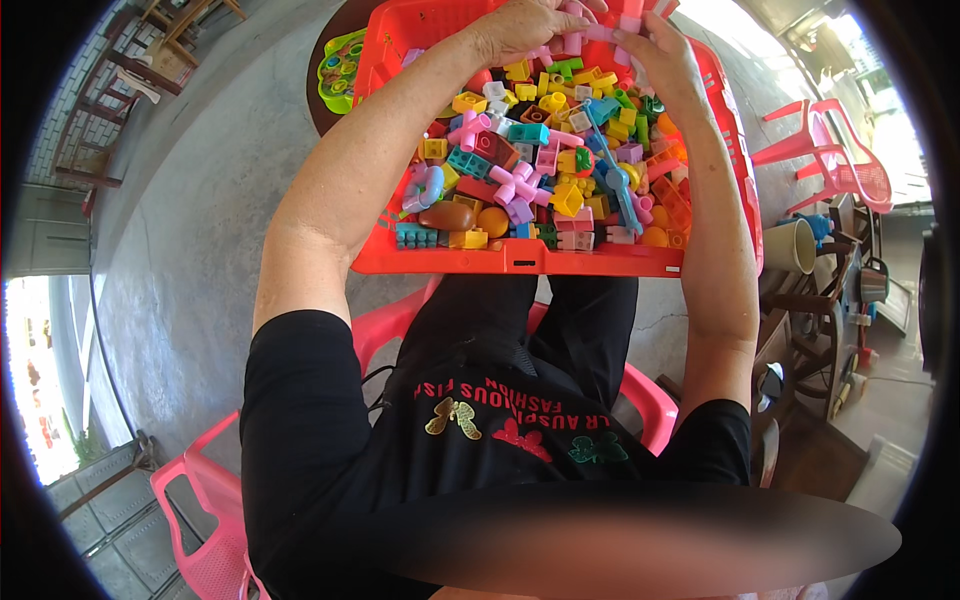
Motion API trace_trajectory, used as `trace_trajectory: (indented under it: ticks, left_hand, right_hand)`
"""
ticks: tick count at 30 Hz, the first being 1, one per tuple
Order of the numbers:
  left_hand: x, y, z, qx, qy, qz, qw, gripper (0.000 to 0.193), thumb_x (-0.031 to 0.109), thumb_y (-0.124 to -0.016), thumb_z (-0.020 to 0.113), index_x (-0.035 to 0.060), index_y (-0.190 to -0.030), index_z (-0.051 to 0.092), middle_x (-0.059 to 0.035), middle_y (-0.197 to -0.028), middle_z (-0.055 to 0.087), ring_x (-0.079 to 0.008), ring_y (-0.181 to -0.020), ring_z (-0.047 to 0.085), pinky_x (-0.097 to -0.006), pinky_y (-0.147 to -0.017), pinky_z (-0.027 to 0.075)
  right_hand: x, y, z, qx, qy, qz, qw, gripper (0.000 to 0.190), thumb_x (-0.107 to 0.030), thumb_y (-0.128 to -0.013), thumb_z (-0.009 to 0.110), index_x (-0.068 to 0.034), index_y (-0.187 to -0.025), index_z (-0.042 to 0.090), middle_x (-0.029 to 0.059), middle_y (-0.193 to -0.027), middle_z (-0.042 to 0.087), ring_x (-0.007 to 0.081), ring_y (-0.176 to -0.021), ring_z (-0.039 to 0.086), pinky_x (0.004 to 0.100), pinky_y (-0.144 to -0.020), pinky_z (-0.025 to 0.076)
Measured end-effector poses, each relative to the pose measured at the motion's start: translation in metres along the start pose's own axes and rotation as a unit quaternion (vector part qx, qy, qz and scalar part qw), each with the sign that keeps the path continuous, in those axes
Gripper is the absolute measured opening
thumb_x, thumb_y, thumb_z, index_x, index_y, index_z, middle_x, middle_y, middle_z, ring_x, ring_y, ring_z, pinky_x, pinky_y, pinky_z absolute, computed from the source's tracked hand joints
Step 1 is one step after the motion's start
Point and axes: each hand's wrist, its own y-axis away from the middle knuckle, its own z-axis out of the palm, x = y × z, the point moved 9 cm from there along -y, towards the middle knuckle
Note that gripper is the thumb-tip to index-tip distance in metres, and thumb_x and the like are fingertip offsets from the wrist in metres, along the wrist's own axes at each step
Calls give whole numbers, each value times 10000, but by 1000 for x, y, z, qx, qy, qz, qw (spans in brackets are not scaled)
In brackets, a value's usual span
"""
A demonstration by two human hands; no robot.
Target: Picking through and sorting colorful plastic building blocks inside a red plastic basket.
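Observation:
At the top of the view, my left hand (pixel 525 30) grips one side of a joined set of pink plastic toy pipes (pixel 598 32). My right hand (pixel 666 56) pinches the other side, by an upright pink tube. The top of the toy is cut off by the picture's rim. Both hands are above the far part of a red plastic basket (pixel 465 260) full of toy pieces. Loose pink pipe connectors (pixel 519 182) lie among building blocks, with a blue pipe elbow (pixel 430 186) at the left and a long blue toy bar (pixel 616 176) at the right.
A green toy tray (pixel 341 71) rests on a dark brown surface (pixel 321 124) left of the basket. Pink plastic chairs (pixel 832 154) stand at the right and lower left (pixel 202 517). A cream bucket (pixel 789 247) sits beside wooden furniture at the right.

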Motion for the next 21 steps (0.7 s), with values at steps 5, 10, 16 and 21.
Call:
trace_trajectory:
  ticks: [5, 10, 16, 21]
  left_hand:
    - [9, 2, 8, 6, -31, 2, 1000, 207, 67, -1058, 549, 19, -1259, 536, -18, -861, 579, -83, -640, 580, -234, -565, 512]
    - [25, 4, 15, -4, -68, 41, 997, 181, 85, -1052, 564, 45, -1227, 540, -2, -845, 561, -73, -639, 556, -221, -554, 487]
    - [23, 4, 14, -2, -58, 30, 998, 207, 93, -1040, 592, 56, -1237, 540, -5, -860, 579, -67, -657, 563, -220, -554, 490]
    - [8, -1, 13, -19, -56, 36, 998, 232, 103, -1035, 610, 58, -1251, 539, -8, -872, 593, -68, -653, 564, -218, -552, 493]
  right_hand:
    - [8, 3, 1, 1, 9, 27, 1000, 73, -62, -991, 648, -53, -927, 613, 13, -771, 630, 86, -654, 573, 233, -537, 434]
    - [14, -2, 8, -8, -84, 18, 996, 68, -68, -1011, 623, -63, -943, 622, 8, -803, 633, 83, -666, 572, 221, -529, 420]
    - [11, -2, 8, -45, -97, 5, 994, 65, -68, -1038, 587, -63, -1003, 641, -2, -851, 651, 73, -699, 587, 209, -559, 452]
    - [12, -4, 14, -52, -66, -1, 996, 54, -44, -1029, 585, -60, -1026, 636, 2, -875, 656, 79, -722, 606, 214, -580, 472]
